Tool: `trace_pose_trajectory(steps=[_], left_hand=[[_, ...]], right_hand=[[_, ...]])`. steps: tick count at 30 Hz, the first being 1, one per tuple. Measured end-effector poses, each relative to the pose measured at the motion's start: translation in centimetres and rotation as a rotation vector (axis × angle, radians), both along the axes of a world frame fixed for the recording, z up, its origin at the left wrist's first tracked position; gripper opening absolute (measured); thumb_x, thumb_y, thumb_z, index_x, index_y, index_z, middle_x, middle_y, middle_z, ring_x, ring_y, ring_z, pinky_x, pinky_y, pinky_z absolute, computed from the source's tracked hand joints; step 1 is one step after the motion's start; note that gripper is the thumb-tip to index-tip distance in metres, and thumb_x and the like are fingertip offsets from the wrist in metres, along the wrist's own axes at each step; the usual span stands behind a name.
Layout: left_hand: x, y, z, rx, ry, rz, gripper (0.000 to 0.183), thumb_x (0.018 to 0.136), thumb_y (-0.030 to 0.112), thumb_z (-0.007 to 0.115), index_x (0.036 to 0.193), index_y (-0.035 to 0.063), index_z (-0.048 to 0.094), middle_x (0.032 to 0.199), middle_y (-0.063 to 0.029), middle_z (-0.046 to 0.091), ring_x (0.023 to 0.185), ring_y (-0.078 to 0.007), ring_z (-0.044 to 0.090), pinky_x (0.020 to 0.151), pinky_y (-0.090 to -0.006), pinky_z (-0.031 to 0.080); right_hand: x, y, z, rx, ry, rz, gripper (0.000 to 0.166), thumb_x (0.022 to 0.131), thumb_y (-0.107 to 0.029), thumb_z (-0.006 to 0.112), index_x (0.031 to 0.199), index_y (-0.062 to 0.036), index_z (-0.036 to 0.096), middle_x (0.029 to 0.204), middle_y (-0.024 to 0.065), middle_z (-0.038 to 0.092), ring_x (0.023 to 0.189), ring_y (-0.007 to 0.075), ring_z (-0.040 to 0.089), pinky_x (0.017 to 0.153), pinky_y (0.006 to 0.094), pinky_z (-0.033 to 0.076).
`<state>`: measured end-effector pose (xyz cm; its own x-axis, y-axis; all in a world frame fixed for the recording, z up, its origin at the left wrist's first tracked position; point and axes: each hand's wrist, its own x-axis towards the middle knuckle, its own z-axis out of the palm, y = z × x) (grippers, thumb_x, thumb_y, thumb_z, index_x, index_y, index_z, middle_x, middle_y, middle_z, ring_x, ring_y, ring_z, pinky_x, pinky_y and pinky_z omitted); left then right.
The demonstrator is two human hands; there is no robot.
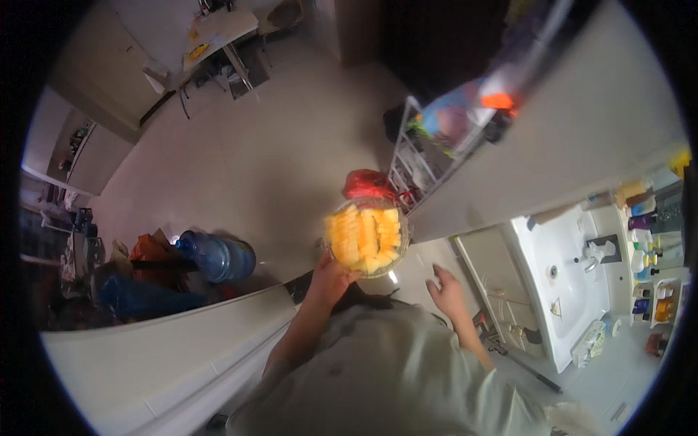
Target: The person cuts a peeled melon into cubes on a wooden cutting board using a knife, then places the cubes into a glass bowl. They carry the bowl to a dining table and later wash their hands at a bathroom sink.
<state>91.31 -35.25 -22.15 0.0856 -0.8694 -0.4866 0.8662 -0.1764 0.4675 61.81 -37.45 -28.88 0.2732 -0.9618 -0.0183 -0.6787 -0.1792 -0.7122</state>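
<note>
My left hand [330, 279] grips the near left rim of a round, clear bowl [402, 261] and holds it out in front of my body. Cut pieces of yellow-orange fruit [364, 237] fill the bowl, slightly blurred. What kind of fruit it is, I cannot tell. To the right and lower, my right hand [446, 290] hangs apart from the bowl with its fingers spread and nothing in them. Just beyond the bowl's far rim shows a red plastic bag [368, 184], partly hidden by the bowl.
A white rack [401, 147] with bagged items stands ahead on the right. On my right is a white washbasin [567, 278] with a faucet [594, 253]. A large blue water bottle [218, 256] lies on the left. Far off stands a table [223, 32].
</note>
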Motion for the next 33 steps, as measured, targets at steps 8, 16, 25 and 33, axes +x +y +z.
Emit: trace_pose_trajectory(steps=[8, 16, 25, 33], left_hand=[[18.7, -8.1, -0.9, -0.308, -0.102, -0.076, 0.041, 0.087, -0.005, 0.047, 0.127, 0.0038, 0.049, 0.129, -0.0153, 0.054, 0.115, -0.0295, 0.056, 0.094, -0.0476, 0.049], [28.6, -19.8, 3.5, -0.271, -0.106, -0.059, 0.049, 0.088, -0.001, 0.047, 0.137, 0.0071, 0.040, 0.136, -0.0159, 0.047, 0.122, -0.0321, 0.050, 0.098, -0.0491, 0.045], [29.4, -21.9, -1.2, -0.701, -0.664, -0.264, 0.065, 0.092, 0.039, 0.056, 0.139, -0.0001, 0.034, 0.146, -0.0175, 0.032, 0.128, -0.0302, 0.042, 0.103, -0.0421, 0.040], [27.8, -19.1, 3.2, -0.504, -0.311, -0.120, 0.061, 0.085, 0.014, 0.059, 0.140, 0.0002, 0.034, 0.137, -0.0190, 0.043, 0.122, -0.0337, 0.049, 0.100, -0.0449, 0.044]], right_hand=[[18.3, -16.0, 16.1, -0.563, 0.218, -0.066, 0.048, 0.076, -0.009, 0.067, 0.121, 0.0027, 0.054, 0.123, 0.0241, 0.054, 0.110, 0.0396, 0.055, 0.095, 0.0424, 0.045], [21.3, -32.3, 27.9, -0.912, 0.682, -0.497, 0.055, 0.081, -0.025, 0.066, 0.118, 0.0122, 0.050, 0.122, 0.0297, 0.052, 0.116, 0.0420, 0.050, 0.100, 0.0422, 0.041], [-7.5, -31.4, 27.1, -1.147, 0.882, -1.474, 0.049, 0.081, -0.021, 0.059, 0.120, 0.0074, 0.048, 0.112, 0.0325, 0.053, 0.101, 0.0470, 0.054, 0.087, 0.0510, 0.046], [-9.7, -24.9, 25.1, -0.812, 0.795, -1.329, 0.046, 0.083, -0.016, 0.059, 0.123, 0.0049, 0.049, 0.109, 0.0247, 0.055, 0.098, 0.0382, 0.055, 0.087, 0.0471, 0.046]])
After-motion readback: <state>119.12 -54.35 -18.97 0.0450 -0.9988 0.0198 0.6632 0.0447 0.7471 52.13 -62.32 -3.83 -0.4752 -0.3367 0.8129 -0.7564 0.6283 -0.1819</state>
